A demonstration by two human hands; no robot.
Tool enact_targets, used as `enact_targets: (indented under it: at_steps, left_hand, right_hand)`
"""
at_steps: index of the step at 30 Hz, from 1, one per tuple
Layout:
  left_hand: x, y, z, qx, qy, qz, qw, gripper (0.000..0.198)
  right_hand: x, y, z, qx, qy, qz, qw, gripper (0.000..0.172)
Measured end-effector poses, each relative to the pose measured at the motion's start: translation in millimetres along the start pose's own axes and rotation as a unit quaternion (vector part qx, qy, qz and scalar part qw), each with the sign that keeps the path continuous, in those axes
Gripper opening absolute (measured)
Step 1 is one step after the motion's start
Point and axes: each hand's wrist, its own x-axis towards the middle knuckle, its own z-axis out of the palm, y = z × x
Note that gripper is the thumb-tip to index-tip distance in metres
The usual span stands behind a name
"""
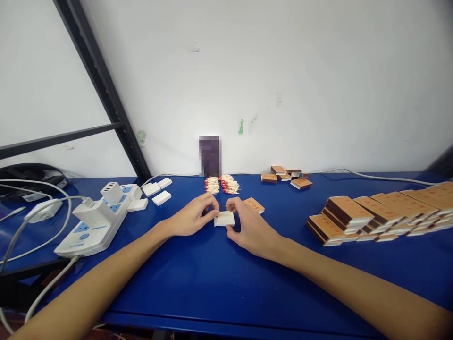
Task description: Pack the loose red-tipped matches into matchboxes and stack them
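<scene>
A small white matchbox tray is held just above the blue table, its inside facing up. My right hand grips its right end, thumb below and forefinger above. At the tray's upper left corner, the thumb and bent forefinger of my left hand close in on it. A thin pale strip shows inside the tray; I cannot tell whether it is a match. Behind the hands lie two piles of red-tipped matches, a left pile and a right pile. Partly hidden by my right hand is an orange matchbox sleeve.
Several white trays lie left, beside a power strip with chargers and cables. Stacked matchboxes fill the right side; several more matchboxes lie near the wall. A blurred dark rectangle stands behind the matches.
</scene>
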Motion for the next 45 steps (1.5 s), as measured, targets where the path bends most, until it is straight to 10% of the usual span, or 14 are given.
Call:
enact_targets:
  at_steps: [12,22,45]
  left_hand:
    - [3,-6,6.1,0.012,0.073,-0.035,0.997,0.018]
    - [-2,-51,-27.5,0.328,0.124,-0.151,0.924,0.02]
    - [10,-39,-5.6,0.159,0.045,-0.095,0.982,0.018]
  right_hand:
    - [-1,2,3,-0.03,-0.013,-0.038,0.999,0.022]
    - [-1,3,4,-0.035,-0.009,-0.046,0.998,0.015]
    - [-2,1,2,-0.047,-0.013,-0.05,0.998,0.016]
